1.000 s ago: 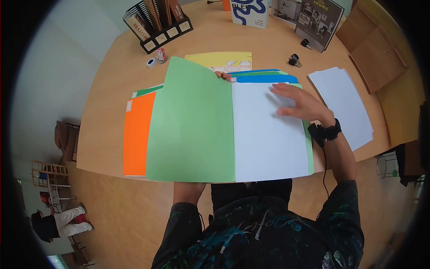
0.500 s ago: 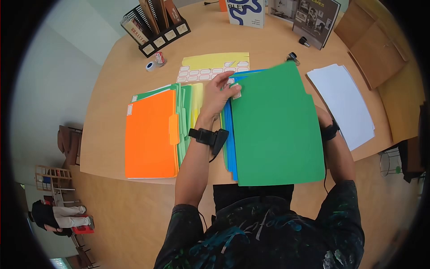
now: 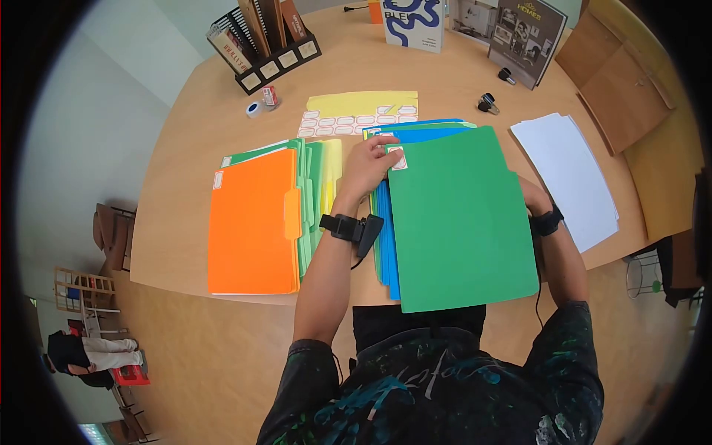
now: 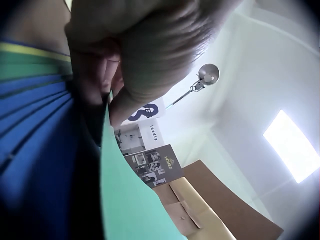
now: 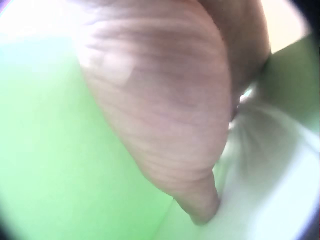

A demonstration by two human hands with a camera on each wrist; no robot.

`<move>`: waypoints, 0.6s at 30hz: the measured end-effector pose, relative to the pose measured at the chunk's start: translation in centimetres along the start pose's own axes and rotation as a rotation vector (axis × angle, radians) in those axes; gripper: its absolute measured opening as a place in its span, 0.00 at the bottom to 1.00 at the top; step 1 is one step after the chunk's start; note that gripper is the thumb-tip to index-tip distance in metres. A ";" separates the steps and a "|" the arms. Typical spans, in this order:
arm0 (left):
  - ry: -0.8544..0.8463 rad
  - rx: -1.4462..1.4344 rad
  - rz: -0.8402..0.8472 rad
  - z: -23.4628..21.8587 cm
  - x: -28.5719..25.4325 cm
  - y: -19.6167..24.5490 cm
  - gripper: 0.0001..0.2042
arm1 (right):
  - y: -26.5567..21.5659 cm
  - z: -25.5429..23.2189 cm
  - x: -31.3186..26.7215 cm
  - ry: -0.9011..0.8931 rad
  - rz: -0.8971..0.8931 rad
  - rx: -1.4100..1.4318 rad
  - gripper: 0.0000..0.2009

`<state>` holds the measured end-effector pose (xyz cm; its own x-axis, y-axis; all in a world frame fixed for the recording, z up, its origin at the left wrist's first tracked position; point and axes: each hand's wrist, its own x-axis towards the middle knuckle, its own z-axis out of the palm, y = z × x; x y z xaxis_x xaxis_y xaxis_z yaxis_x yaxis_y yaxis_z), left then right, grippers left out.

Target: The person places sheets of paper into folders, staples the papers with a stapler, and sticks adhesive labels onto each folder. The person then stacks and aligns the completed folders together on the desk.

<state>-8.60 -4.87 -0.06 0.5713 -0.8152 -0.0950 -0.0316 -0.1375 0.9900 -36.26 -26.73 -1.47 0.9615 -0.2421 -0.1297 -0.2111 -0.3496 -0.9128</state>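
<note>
A dark green folder [image 3: 460, 222] with a white label [image 3: 398, 158] lies at a slant over a stack of blue folders [image 3: 382, 237]. My left hand [image 3: 367, 165] pinches its upper left corner, the thumb over the label. In the left wrist view, the thumb and fingers [image 4: 117, 100] meet at the folder's edge. Mostly hidden behind the folder's right edge is my right hand [image 3: 532, 196]. The right wrist view has that hand [image 5: 165, 100] between a light green surface [image 5: 60, 140] and white paper [image 5: 280, 185]; I cannot tell whether it grips anything.
An orange folder [image 3: 252, 230] tops the pile at left, with green and yellow ones beneath. Label sheets [image 3: 348, 126] lie behind, white paper [image 3: 567, 178] at right. A black file holder [image 3: 278, 67], tape roll [image 3: 254, 110], black clips [image 3: 487, 103] and books stand farther back.
The folder lay spread with white paper showing; its cover has swung over to the right. The left hand came to the label corner. The right hand went from above the paper to behind the cover.
</note>
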 end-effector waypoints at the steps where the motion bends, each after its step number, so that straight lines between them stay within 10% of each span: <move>1: -0.008 0.031 0.044 -0.2 0.1 -0.4 0.15 | -1.6 0.4 0.4 0.079 -0.109 -0.085 0.30; 4: 0.021 0.038 0.071 -0.7 0.5 -0.9 0.15 | -7.6 -1.6 1.9 0.109 -0.291 -0.336 0.27; 9: 0.017 0.049 0.100 -1.0 0.8 -1.3 0.14 | -10.4 -6.0 7.7 0.397 -0.041 -0.362 0.19; 13: 0.054 -0.040 0.097 -0.5 1.2 -1.7 0.15 | -10.6 -1.7 13.7 0.218 0.043 -0.628 0.16; 18: -0.043 -0.085 0.070 -1.1 0.6 -0.8 0.19 | -6.7 2.7 18.2 0.288 -0.257 -0.881 0.17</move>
<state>-7.33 -4.63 -0.76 0.5346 -0.8447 -0.0275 0.0004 -0.0323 0.9995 -16.87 -26.34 1.22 0.9417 -0.2350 0.2408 -0.1687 -0.9489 -0.2666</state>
